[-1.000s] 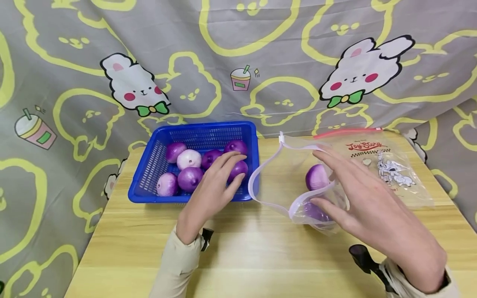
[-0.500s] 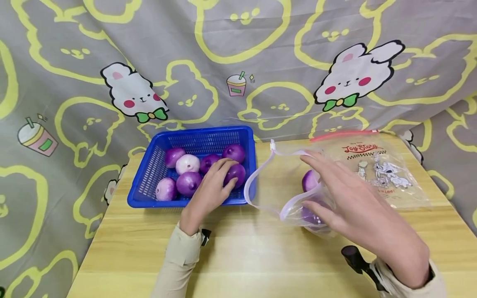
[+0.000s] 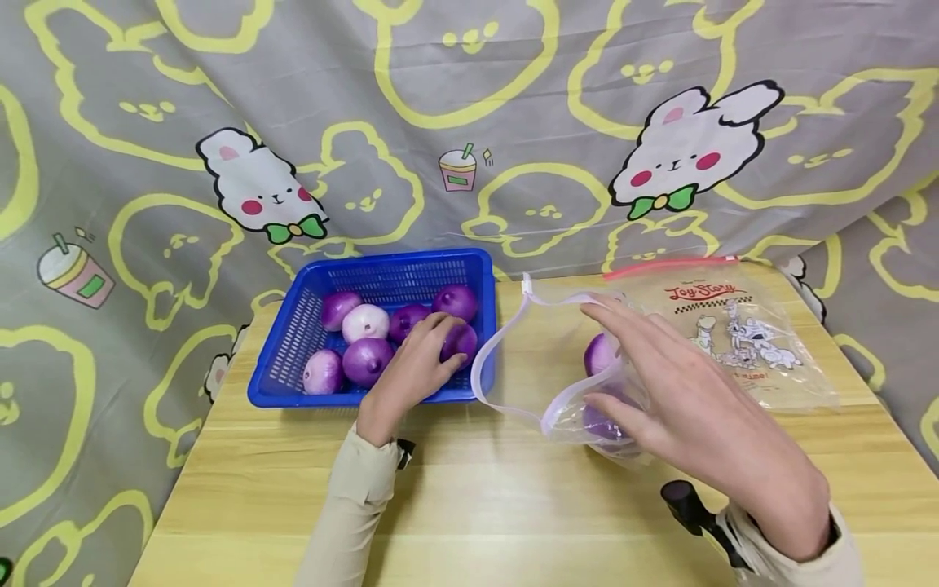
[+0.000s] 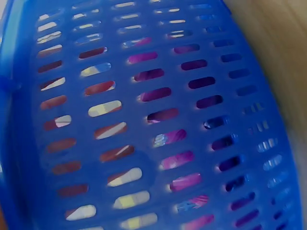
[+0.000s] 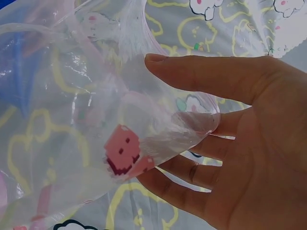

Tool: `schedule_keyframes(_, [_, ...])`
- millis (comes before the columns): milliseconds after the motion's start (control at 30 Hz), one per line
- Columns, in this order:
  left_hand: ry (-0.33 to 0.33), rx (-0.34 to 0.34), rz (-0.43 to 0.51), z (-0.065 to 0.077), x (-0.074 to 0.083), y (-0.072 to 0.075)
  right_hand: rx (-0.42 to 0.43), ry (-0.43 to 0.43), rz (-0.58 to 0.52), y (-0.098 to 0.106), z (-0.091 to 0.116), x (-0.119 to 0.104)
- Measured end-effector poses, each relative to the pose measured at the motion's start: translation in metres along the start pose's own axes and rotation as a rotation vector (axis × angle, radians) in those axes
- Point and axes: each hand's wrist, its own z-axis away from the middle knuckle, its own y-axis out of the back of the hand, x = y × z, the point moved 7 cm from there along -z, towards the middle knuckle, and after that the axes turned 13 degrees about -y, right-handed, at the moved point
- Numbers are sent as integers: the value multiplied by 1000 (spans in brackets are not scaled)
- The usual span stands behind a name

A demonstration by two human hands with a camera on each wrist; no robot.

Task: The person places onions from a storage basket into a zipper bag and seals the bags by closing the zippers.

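In the head view my left hand (image 3: 414, 355) reaches into the blue basket (image 3: 264, 391), fingers and thumb curled round a purple onion (image 3: 462, 342) at its right end. Several other onions (image 3: 367, 361) lie there, one of them paler. My right hand (image 3: 704, 408) is at a clear zip bag (image 3: 513, 367) with a lavender strip, its mouth gaping toward the basket. Thumb and fingers are spread, fairly straight, against the plastic. Purple onions (image 3: 597, 355) show inside the bag. The left wrist view has only the basket's slotted wall (image 4: 144, 110), hiding the left hand.
Behind the right hand a second clear bag (image 3: 741, 326) with a red zip strip and printed figures lies flat on the wooden table (image 3: 513, 505). A grey patterned cloth (image 3: 543, 122) hangs along the table's back edge.
My left hand has lowered onto the onion, and its fingers have closed round it. The right hand stays at the bag. The whole view has shifted slightly.
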Motion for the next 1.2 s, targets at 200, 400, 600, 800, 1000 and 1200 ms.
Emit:
schedule_keyframes(200, [66, -58, -1, -4, -12, -10, 1, 2, -18, 2, 0, 1])
schedule_keyframes(400, [90, -69, 4, -4, -16, -15, -11, -39, 5, 2, 0, 4])
schedule_keyframes(600, [89, -48, 12, -4, -16, -13, -14, -58, 7, 3, 1, 7])
schedule_keyframes(800, [77, -48, 12, -5, -13, -14, -8, -69, 8, 4, 4, 8])
schedule_keyframes(1000, [96, -14, -6, -5, -15, -9, -9, -80, 3, 4, 4, 8])
schedule_keyframes(1200, [103, -19, -4, -3, -15, -2, -11, -81, 7, 2, 3, 7])
